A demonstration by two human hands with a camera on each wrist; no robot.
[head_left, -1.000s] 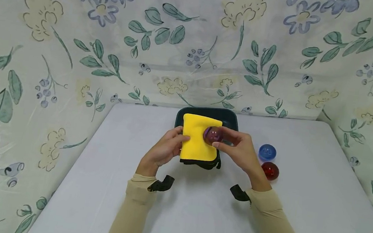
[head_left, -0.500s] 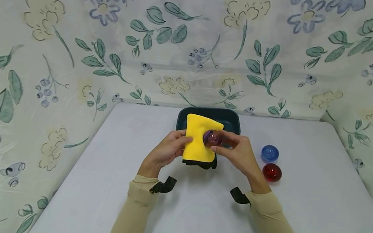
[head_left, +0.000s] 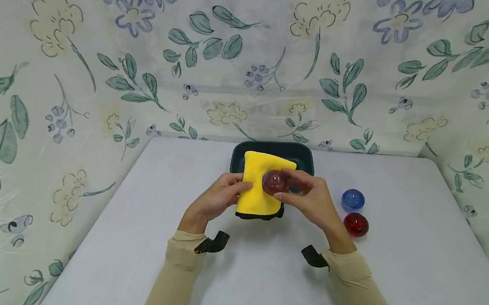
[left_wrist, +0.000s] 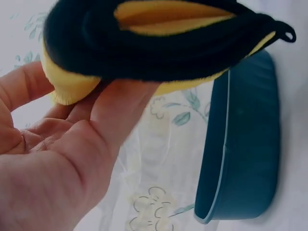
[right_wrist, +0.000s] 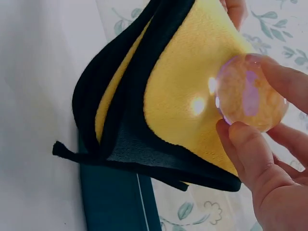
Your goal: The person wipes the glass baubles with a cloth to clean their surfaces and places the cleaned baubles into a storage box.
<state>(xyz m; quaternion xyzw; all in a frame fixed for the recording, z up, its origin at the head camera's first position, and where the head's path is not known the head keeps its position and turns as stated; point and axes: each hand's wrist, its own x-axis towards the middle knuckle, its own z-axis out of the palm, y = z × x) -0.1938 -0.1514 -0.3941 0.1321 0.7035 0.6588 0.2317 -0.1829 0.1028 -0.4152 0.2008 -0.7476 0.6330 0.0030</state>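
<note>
A folded yellow cloth with a black underside (head_left: pixel 258 189) (left_wrist: pixel 163 43) (right_wrist: pixel 178 96) is held above a dark teal tray (head_left: pixel 302 154) (left_wrist: pixel 245 144) (right_wrist: pixel 115 202). My left hand (head_left: pixel 220 197) (left_wrist: pixel 72 144) grips the cloth's left edge, fingers beneath it. My right hand (head_left: pixel 306 199) (right_wrist: pixel 260 159) pinches a clear purple ball (head_left: pixel 274 182) (right_wrist: pixel 250 94) between thumb and fingers and presses it against the cloth's yellow face.
A blue ball (head_left: pixel 353 199) and a red ball (head_left: pixel 355 224) lie on the white table (head_left: pixel 257 283) to the right of my right hand. A flowered sheet (head_left: pixel 102 58) hangs behind and at both sides of the table.
The purple ball has shifted slightly left on the cloth, and the cloth has bunched a little narrower. Both hands stay in place.
</note>
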